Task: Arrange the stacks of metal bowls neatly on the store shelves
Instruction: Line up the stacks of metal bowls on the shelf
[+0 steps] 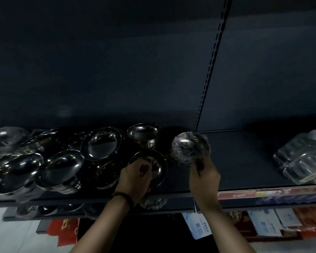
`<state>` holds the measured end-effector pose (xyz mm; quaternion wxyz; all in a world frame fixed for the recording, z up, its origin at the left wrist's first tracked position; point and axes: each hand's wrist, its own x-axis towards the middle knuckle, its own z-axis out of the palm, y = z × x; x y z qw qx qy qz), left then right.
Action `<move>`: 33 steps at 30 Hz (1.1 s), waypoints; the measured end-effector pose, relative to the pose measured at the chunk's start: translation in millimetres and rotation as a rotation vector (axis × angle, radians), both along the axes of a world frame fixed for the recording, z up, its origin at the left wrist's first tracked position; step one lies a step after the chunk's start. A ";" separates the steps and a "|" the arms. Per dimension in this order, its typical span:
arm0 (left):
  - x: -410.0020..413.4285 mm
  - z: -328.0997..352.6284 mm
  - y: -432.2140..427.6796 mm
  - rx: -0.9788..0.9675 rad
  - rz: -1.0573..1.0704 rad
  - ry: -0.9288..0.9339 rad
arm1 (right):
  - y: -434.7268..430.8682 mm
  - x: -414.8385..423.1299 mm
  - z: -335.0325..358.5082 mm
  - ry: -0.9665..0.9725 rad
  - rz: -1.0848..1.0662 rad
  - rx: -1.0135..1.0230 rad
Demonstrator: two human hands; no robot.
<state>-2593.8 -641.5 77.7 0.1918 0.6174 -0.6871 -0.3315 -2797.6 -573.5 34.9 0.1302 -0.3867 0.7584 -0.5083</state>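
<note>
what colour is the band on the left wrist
The wristband looks black; the head view shows it.

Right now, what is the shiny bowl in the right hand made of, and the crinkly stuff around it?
The wrapped bowl gripped by the right hand looks like polished metal, probably steel: silvery, with mirror-like glints. The wrap seems thin clear plastic, going by its crinkled whitish highlights, though the picture is dim. The bare bowl the left hand holds shows the same mirror shine.
</note>
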 end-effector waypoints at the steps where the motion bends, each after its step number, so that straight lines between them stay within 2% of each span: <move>1: 18.6 -8.4 1.6 -0.028 0.027 -0.032 | 1.8 11.5 -3.3 -0.010 0.062 0.053; 3: 48.4 -27.7 3.1 0.024 0.096 -0.065 | -1.1 29.7 -10.8 -0.039 0.156 0.211; 6: 69.3 -47.5 2.8 0.133 0.138 -0.136 | -11.8 50.3 -12.5 -0.179 0.273 0.440; 9: 68.7 -60.8 -2.0 0.224 0.112 -0.101 | -20.4 66.9 -11.6 -0.214 0.276 0.479; 13: 55.9 -66.1 -7.9 0.331 0.088 0.035 | -30.2 72.7 -10.8 -0.136 0.279 0.489; 15: 52.0 -68.4 -9.7 0.382 0.105 0.101 | -33.6 70.3 -10.5 -0.049 0.302 0.548; 17: 50.2 -71.0 -11.9 0.429 0.118 0.203 | -38.9 68.7 -5.9 0.121 0.295 0.574; 20: 52.1 -77.7 -13.0 0.472 0.150 0.329 | -60.0 68.0 13.9 0.337 0.248 0.439; 23: 54.9 -81.4 -11.1 0.495 0.177 0.387 | -94.6 72.0 38.0 0.465 0.353 0.363; 27: 53.2 -68.1 -2.3 0.686 0.287 0.584 | -131.5 74.8 46.9 0.569 0.530 0.541; 30: 56.6 -62.8 -0.4 0.728 0.277 0.612 | -141.2 74.1 46.2 0.607 0.528 0.645; 33: 55.3 -59.8 -1.8 0.743 0.299 0.651 | -141.7 75.7 41.7 0.644 0.500 0.644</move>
